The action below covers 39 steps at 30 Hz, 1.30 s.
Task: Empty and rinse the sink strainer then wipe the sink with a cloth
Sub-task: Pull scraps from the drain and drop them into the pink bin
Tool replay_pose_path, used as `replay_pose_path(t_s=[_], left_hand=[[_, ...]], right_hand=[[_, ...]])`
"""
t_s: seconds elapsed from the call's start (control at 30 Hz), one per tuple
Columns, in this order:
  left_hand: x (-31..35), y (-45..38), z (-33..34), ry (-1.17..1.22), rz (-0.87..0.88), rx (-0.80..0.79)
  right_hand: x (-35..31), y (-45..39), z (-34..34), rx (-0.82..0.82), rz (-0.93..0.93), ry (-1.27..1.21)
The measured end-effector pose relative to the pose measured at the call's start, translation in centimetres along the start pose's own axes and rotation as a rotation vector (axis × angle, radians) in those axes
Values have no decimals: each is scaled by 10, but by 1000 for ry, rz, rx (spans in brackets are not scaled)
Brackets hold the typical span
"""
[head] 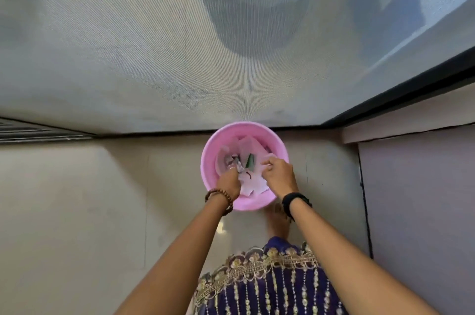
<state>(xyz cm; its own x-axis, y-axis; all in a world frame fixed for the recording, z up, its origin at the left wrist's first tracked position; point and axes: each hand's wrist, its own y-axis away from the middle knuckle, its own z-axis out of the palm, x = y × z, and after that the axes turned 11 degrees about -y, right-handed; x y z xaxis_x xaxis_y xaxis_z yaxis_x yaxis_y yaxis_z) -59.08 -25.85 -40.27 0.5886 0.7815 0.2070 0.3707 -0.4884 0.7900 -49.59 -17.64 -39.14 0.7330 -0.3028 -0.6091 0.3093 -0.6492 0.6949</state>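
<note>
Left hand [227, 181] fingers are pinching a small shiny thing, probably the strainer [235, 162], just past its fingertips over the pink bin [205, 160]. Right hand [279, 173] is curling loosely above the bin's paper scraps [250, 186]; can't tell if it's gripping anything.

Pink bin [205, 173]: smooth plastic, looking satin with a soft sheen. Scraps [250, 186] inside are reading as thin, matt paper. Floor [77, 199] is showing smooth, pale tile, slightly glossy. Window screen [128, 45] is looking like fine woven mesh. Bracelet [218, 197]: wooden beads. Garment [270, 286]: purple cloth, metallic gold embroidery glinting.
</note>
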Motion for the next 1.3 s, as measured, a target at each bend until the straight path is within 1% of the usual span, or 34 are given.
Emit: replay_pose_path(t_s=[0.03, 0.07, 0.1, 0.13, 0.17, 0.27, 0.33, 0.4, 0.5, 0.6, 0.67, 0.73, 0.83, 0.9, 0.93, 1.0, 1.03, 1.07, 1.13, 1.2, 1.27, 1.3], left_hand=[[-1, 0, 1, -34, -10, 67], [-1, 2, -1, -3, -20, 150], [0, 9, -5, 124, -38, 222], [4, 18, -11, 322, -68, 262], [9, 29, -18, 535, -101, 263], [39, 79, -53, 1046, -156, 128], [63, 122, -81, 1299, -156, 34], [94, 175, -112, 1446, -88, -30], [147, 266, -157, 1522, 143, -144], [201, 359, -193, 1422, 435, -316], [232, 406, -206, 1288, 591, -402], [268, 448, -211, 1104, 711, -443], [328, 502, -200, 830, 838, -451], [373, 533, -184, 651, 922, -458], [396, 546, -174, 579, 964, -485], [439, 564, -153, 441, 1039, -535], [462, 569, -140, 350, 1078, -530], [484, 571, -126, 245, 1112, -499], [529, 566, -94, 10, 1174, -373], [569, 549, -59, -252, 1225, -197], [607, 526, -21, -538, 1238, 13], [621, 513, -3, -652, 1235, 90]], right_hand=[[3, -3, 2, 3, 34, -65], [3, -3, 3, 8, 75, -148], [-1, 1, 1, 16, 115, -242], [-7, 7, -2, 22, 149, -336], [-15, 16, -7, 25, 175, -426], [-51, 63, -35, 30, 206, -701], [-83, 103, -62, 23, 186, -857], [-117, 153, -98, 16, 163, -1030], [-161, 238, -160, -34, 72, -1317], [-187, 330, -232, -15, -111, -1445], [-193, 382, -274, 44, -241, -1479], [-191, 431, -318, 123, -380, -1526], [-176, 487, -375, 273, -532, -1556], [-157, 518, -414, 423, -583, -1527], [-143, 531, -433, 514, -589, -1503], [-112, 548, -468, 714, -550, -1417], [-91, 553, -485, 823, -505, -1351], [-68, 556, -502, 925, -449, -1279], [-16, 551, -530, 1071, -309, -1161], [34, 535, -551, 1122, -128, -1063], [83, 512, -564, 1108, 71, -936], [104, 498, -567, 1084, 147, -870]])
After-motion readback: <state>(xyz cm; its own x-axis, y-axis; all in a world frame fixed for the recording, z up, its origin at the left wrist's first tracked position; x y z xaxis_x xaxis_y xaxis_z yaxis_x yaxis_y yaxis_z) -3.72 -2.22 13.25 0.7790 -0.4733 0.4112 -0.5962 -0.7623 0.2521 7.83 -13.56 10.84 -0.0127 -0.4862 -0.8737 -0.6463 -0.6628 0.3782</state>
